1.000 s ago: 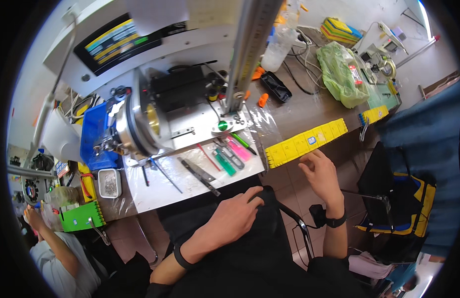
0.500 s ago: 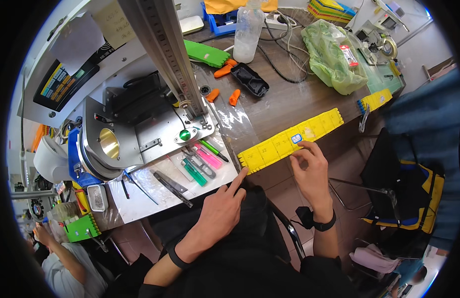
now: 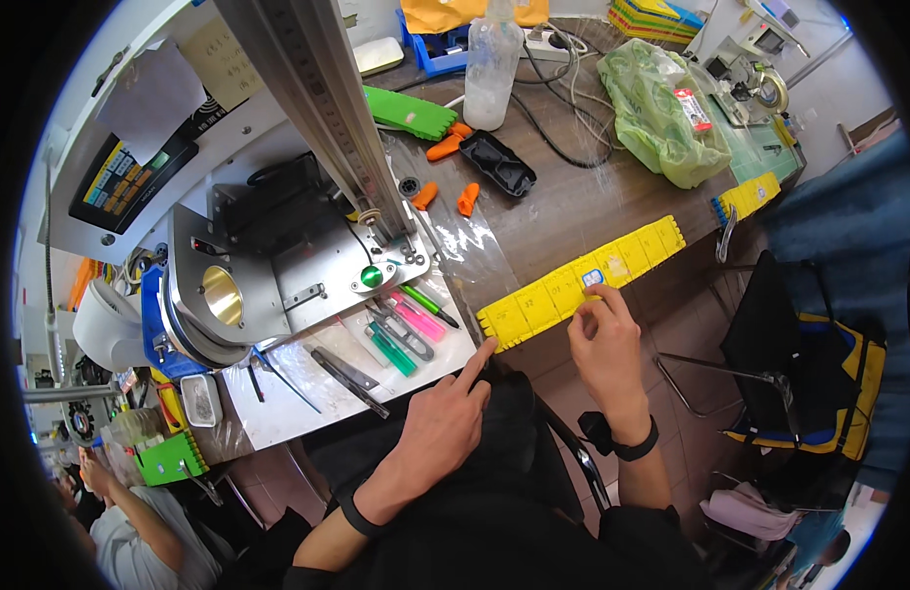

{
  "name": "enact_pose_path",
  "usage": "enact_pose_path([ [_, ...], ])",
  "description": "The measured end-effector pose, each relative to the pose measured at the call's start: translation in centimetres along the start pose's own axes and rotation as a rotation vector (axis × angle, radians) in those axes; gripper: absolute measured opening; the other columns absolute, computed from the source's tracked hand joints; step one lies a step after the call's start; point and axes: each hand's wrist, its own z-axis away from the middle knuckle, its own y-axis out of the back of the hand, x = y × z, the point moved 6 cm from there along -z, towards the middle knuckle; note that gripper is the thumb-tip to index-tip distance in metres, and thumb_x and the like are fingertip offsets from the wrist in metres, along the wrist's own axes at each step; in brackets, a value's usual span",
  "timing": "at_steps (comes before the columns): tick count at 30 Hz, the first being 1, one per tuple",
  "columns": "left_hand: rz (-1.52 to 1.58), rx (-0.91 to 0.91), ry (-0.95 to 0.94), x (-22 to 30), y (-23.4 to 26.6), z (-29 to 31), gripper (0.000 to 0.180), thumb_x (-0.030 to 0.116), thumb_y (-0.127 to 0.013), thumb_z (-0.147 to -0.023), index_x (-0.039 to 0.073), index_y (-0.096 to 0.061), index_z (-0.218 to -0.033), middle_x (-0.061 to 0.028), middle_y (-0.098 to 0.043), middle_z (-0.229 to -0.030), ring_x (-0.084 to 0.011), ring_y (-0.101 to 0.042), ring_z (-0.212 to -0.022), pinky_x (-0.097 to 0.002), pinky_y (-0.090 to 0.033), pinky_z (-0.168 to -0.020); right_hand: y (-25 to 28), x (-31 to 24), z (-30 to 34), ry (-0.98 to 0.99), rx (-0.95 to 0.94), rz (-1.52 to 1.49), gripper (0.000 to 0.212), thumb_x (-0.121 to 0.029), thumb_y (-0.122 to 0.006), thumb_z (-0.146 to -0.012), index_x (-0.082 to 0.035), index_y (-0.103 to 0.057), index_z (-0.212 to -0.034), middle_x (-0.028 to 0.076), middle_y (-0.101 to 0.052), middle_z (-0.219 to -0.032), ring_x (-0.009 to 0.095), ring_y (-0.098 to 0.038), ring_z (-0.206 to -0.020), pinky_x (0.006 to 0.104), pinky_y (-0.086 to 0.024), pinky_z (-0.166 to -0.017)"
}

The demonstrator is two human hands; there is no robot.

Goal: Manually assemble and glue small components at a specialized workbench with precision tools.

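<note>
**Fingers at the yellow strip (image 3: 563,292)**

The yellow strip runs along your near edge of the wooden surface (image 3: 568,211). Your left hand (image 3: 443,425) reaches its left end with an outstretched index finger that looks to be touching; that grip is released, with nothing showing in it. Your right hand (image 3: 609,356) is at the strip's near side, just below the blue-and-white sticker (image 3: 593,279). Thumb and index finger curl together there, but you cannot tell whether this grip pinches the strip or only meets it.

Left of the strip lie the pink tool (image 3: 418,321) and the green tool (image 3: 391,350); beyond it are the black tray (image 3: 498,163) and the green bag (image 3: 661,118).

The step in hand seems to be feeling or steadying the strip. A next move there would likely call for a light, sure pinch.
</note>
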Motion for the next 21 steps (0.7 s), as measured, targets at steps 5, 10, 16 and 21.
enact_pose_path([
  [5,0.020,0.008,-0.004,0.0,0.1,0.0,0.007,-0.001,-0.060,-0.077,0.003,-0.058,-0.082,-0.0155,-0.043,-0.152,-0.0289,-0.066,-0.083,-0.0398,-0.052,-0.078,-0.7,-0.2,0.0,0.001,0.006,0.064,0.010,-0.002,-0.064,-0.086,0.006,-0.062,-0.092,0.022,-0.061,-0.118,0.044,-0.066,-0.085,0.0477,-0.055,-0.074],
  [10,0.054,0.021,-0.012,-0.1,0.3,-0.2,0.006,-0.001,-0.060,-0.078,0.003,-0.058,-0.082,-0.0140,-0.043,-0.152,-0.0298,-0.066,-0.078,-0.0410,-0.053,-0.073,-0.2,0.3,-0.6,0.019,0.021,0.079,0.013,-0.003,-0.064,-0.087,0.006,-0.059,-0.095,0.020,-0.057,-0.120,0.039,-0.068,-0.075,0.0436,-0.057,-0.066],
  [16,0.093,0.102,-0.037,-0.9,1.0,0.0,0.008,0.002,-0.061,-0.082,0.006,-0.063,-0.089,-0.0093,-0.051,-0.146,-0.0310,-0.068,-0.078,-0.0408,-0.054,-0.065,1.5,1.9,-1.0,-0.278,-0.162,-0.779,0.010,-0.002,-0.062,-0.093,0.001,-0.054,-0.098,0.010,-0.054,-0.122,0.009,-0.060,-0.062,0.0229,-0.053,-0.049],
  [21,0.460,0.396,0.034,-1.2,4.6,1.4,0.019,0.008,-0.072,-0.089,0.008,-0.068,-0.107,-0.0070,-0.061,-0.132,-0.0130,-0.061,-0.059,-0.0273,-0.047,-0.055,2.3,-7.9,1.1,0.044,-0.353,-0.679,0.013,-0.001,-0.067,-0.086,-0.002,-0.059,-0.097,0.010,-0.058,-0.123,0.009,-0.063,-0.069,0.0221,-0.052,-0.056],
])
